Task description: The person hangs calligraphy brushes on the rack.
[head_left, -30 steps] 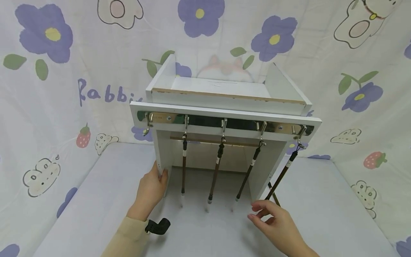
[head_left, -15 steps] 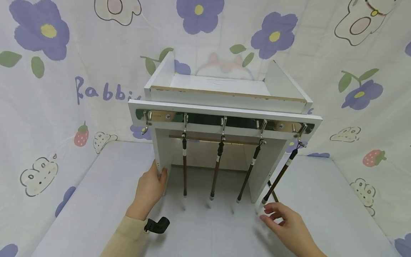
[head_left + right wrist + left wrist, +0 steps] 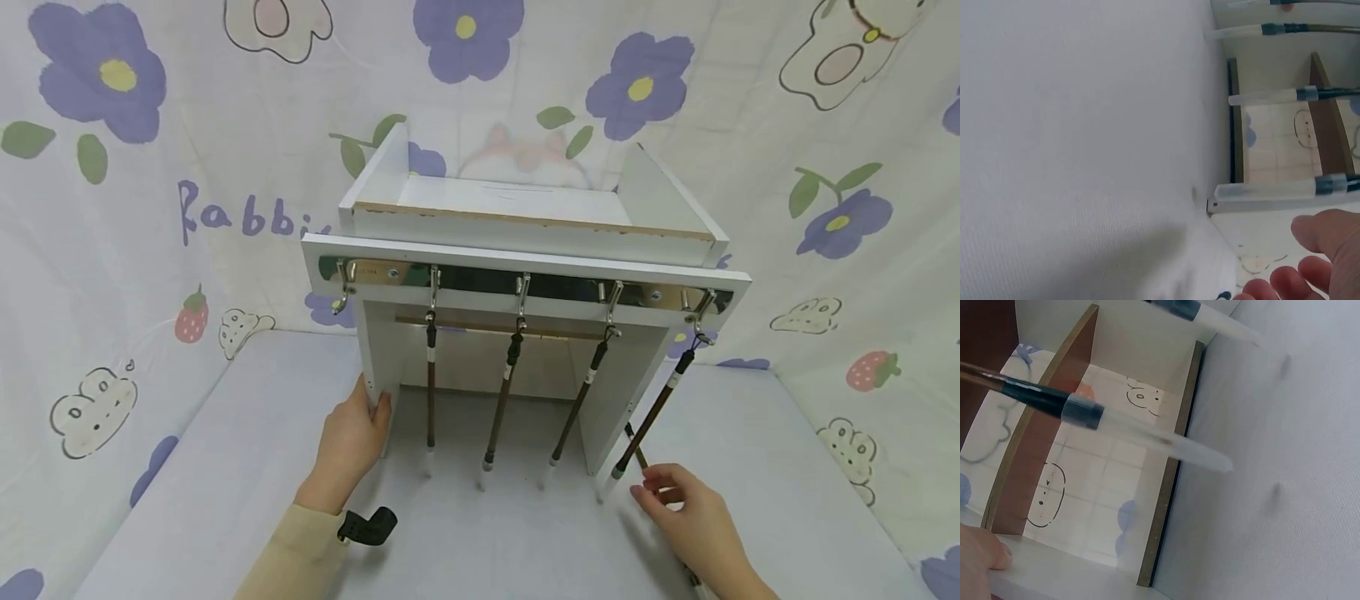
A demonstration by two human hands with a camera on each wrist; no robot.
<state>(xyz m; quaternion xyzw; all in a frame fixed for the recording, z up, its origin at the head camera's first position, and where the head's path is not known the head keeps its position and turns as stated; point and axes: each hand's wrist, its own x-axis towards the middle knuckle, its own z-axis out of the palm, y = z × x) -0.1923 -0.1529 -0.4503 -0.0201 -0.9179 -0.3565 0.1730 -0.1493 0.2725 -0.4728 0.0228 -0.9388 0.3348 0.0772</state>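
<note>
My left hand (image 3: 348, 442) grips the left side panel of a white wooden rack (image 3: 525, 258), its thumb (image 3: 997, 553) over the panel's edge. Several capped writing brushes (image 3: 501, 408) hang by loops from metal hooks on the rack's front board; one brush (image 3: 658, 408) is at the rightmost hook. Beyond the right panel another brush (image 3: 636, 446) lies on the table, partly hidden by my right hand (image 3: 693, 517). That hand is beside the lying brush with fingers loosely bent; in the right wrist view its thumb (image 3: 1313, 232) and fingers stand apart with nothing seen between them.
The hook at the far left (image 3: 343, 287) bears no brush. Clear caps (image 3: 1166, 447) cover the brush tips, just above the white tabletop (image 3: 480, 550). A cloth (image 3: 247, 108) printed with flowers and rabbits hangs behind. A black camera mount (image 3: 369, 527) juts from the left wrist.
My right hand has moved right, from beside the rack's right panel past the rightmost hanging brush to the lying brush. The hanging brushes sway slightly. My left hand stays on the panel.
</note>
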